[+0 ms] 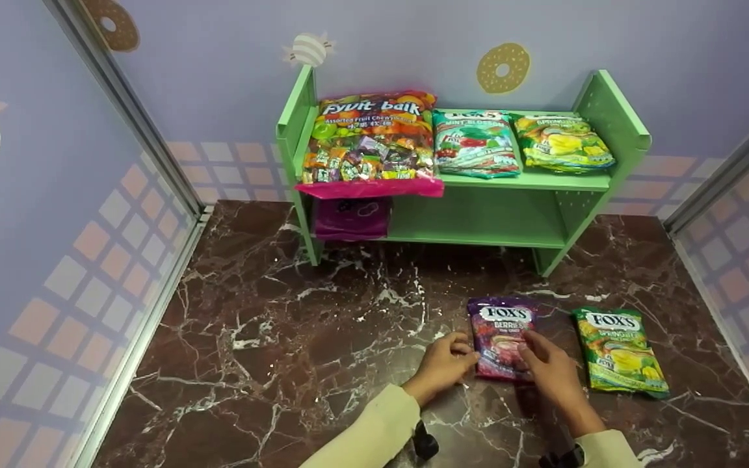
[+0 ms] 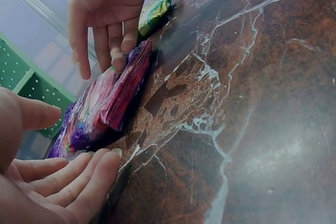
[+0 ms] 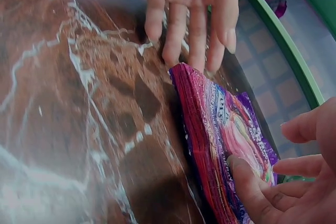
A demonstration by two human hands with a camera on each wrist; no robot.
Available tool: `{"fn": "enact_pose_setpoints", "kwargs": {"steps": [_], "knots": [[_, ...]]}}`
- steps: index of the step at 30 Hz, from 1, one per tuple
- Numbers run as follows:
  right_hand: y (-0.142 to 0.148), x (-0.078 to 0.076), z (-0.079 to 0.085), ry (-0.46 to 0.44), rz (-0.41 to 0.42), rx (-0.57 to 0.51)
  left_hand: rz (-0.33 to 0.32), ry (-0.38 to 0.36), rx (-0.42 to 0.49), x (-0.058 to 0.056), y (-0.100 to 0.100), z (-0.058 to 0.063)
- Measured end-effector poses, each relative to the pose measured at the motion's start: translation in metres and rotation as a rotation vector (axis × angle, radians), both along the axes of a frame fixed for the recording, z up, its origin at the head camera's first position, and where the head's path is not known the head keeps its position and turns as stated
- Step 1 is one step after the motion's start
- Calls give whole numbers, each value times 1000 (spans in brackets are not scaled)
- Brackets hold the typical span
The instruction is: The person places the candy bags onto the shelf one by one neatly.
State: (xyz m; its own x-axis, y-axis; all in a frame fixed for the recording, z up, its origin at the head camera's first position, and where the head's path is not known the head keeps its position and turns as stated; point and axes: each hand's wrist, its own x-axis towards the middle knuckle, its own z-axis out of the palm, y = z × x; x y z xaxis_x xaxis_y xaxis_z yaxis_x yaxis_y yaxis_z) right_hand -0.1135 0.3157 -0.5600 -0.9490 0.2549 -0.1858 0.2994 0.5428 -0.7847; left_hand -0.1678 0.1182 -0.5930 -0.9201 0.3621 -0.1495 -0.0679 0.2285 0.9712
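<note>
A purple Fox's Berries candy bag [image 1: 503, 335] lies flat on the marble-patterned surface. My left hand [image 1: 445, 365] is at its left edge, with the fingers stretched out beside the bag in the left wrist view; whether they touch it is hard to tell. On the other side, my right hand [image 1: 551, 370] reaches over the bag's right edge, and a fingertip rests against the wrapper in the right wrist view. To the right lies a green and yellow Fox's candy bag [image 1: 621, 352], apart from both hands.
Behind stands a green two-tier shelf [image 1: 478, 218]. Its top holds a large Fyuit baik candy bag [image 1: 371, 140], a mint candy bag [image 1: 476, 144] and a yellow-green candy bag [image 1: 564, 144]. A purple packet [image 1: 352, 219] sits on the lower tier. Patterned walls [image 1: 121, 214] enclose the sides.
</note>
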Motion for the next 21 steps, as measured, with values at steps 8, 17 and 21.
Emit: {"fn": "enact_pose_setpoints", "kwargs": {"steps": [8,17,21], "knots": [[12,3,10,-3,-97,-50,29,-41,20,1,-1,3],[31,7,1,-87,-90,-14,55,-70,51,3,4,4],[29,6,-3,-131,-92,-64,68,-98,47,4,8,5]]}}
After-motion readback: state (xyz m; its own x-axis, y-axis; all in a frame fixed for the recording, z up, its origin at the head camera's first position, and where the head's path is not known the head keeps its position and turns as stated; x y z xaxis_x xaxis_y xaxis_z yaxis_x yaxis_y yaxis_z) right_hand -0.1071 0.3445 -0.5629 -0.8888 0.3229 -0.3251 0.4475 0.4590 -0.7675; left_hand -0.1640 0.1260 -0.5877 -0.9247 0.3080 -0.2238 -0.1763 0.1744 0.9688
